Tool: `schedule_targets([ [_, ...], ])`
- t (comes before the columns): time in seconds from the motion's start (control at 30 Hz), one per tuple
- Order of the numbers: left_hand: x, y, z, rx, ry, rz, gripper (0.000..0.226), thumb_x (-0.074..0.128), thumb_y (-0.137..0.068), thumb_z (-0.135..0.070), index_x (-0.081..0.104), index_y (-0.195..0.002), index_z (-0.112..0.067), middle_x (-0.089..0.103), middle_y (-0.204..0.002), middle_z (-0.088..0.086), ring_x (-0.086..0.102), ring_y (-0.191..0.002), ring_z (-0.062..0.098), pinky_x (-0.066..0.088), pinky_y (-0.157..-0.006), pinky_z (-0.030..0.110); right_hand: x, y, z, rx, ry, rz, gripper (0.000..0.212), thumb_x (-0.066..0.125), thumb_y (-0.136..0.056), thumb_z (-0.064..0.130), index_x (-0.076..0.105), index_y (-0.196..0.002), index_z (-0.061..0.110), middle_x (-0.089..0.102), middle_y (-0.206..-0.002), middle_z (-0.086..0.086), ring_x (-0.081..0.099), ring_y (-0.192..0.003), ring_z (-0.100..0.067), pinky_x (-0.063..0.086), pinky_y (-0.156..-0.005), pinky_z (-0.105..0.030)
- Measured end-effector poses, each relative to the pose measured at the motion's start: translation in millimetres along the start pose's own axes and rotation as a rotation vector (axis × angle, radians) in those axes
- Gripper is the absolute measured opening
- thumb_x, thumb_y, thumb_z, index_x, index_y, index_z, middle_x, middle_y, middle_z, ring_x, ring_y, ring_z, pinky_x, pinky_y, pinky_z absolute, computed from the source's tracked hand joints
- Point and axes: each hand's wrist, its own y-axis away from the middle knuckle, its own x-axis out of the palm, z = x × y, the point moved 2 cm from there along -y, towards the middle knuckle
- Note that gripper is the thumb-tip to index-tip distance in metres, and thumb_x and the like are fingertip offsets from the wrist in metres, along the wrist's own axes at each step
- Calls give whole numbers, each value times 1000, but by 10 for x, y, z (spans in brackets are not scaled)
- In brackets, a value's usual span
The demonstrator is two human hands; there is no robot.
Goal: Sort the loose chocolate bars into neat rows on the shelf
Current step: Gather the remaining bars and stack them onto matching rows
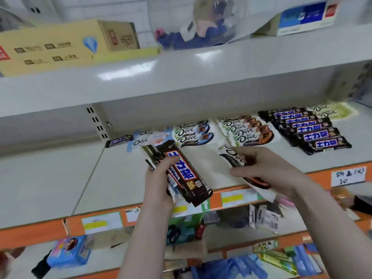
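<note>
My left hand (159, 180) grips a stack of dark Snickers bars (186, 174) above the grey shelf (124, 178). A white Dove bar (235, 158) is held by my right hand (267, 168) over the shelf's front edge. Behind lie rows on the shelf: a long row of dark Snickers bars (314, 129) at the right, two rows of white Dove bars (249, 129) (193, 131) in the middle, and pale blue Dove bars (149, 137) to the left. A single Snickers bar (118, 140) lies at the far left, and green Dove bars (332, 111) at the far right.
An upper shelf (181, 77) overhangs the bars and carries a yellow box (60, 45) and a clear bag (197, 27). An orange price strip (231, 198) runs along the shelf front. Lower shelves hold blue packets (70, 250) and other goods.
</note>
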Motion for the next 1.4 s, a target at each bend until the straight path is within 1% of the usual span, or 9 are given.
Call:
schedule_targets([
  [0.2,57,-198,-105,9,-21,-16,34,63,-79,-4,58,-112,-1,66,-78,9,66,-54,15,56,-51,26,-61,-291,40,-59,200,-83,66,80,-67,11,55,-127,21,59,-117,8,55,-110,-10,44,-86,-19],
  [0.3,-13,-266,-135,8,-25,-33,37,63,-79,-5,58,-116,0,66,-79,9,66,-55,16,57,-52,26,-16,-381,22,-36,186,-77,56,78,-70,10,59,-122,18,60,-92,3,62,-80,-22,51,-70,-42],
  [0.53,-44,-318,-37,6,-29,-60,46,64,-78,-7,55,-122,3,66,-83,11,65,-61,19,57,-54,27,-39,-460,-106,-11,90,60,53,68,-76,-2,58,-123,19,53,-68,-2,53,-49,-13,43,-43,-22],
  [0.7,173,-274,110,11,-20,-100,49,66,-76,-7,54,-123,3,66,-87,13,65,-65,21,57,-57,29,-351,-466,-153,-70,203,131,45,70,-80,14,57,-119,33,58,-78,11,57,-61,11,43,-54,-6],
  [0.87,614,-232,345,39,12,-137,45,64,-78,-6,55,-121,5,65,-84,13,65,-62,21,57,-56,28,-919,-469,-216,-77,297,132,31,71,-78,16,59,-92,41,64,-91,8,66,-73,-14,49,-60,-17],
  [0.97,856,-169,503,41,14,-153,43,64,-78,-5,56,-119,6,66,-86,15,66,-60,20,57,-54,28,-1281,-475,-290,-142,407,110,29,68,-81,19,64,-101,40,70,-94,2,68,-87,-19,53,-73,-27],
  [1.07,1007,-116,613,34,46,-174,46,65,-77,-6,56,-120,6,67,-93,19,67,-67,25,59,-61,35,-1486,-513,-375,-203,481,85,30,66,-84,16,65,-111,29,65,-74,11,61,-62,2,44,-58,-9],
  [1.17,1096,-29,683,29,49,-198,48,65,-78,-7,54,-122,5,68,-89,17,67,-61,24,56,-51,32,-1524,-551,-378,-268,534,105,28,69,-80,17,68,-107,23,66,-83,10,61,-68,2,43,-57,-2],
  [1.4,1116,28,659,46,33,-209,51,67,-76,-8,53,-123,4,67,-93,18,67,-64,25,55,-51,31,-1272,-750,-391,-345,613,152,29,68,-82,15,68,-110,20,68,-86,7,64,-76,-6,52,-74,-24],
])
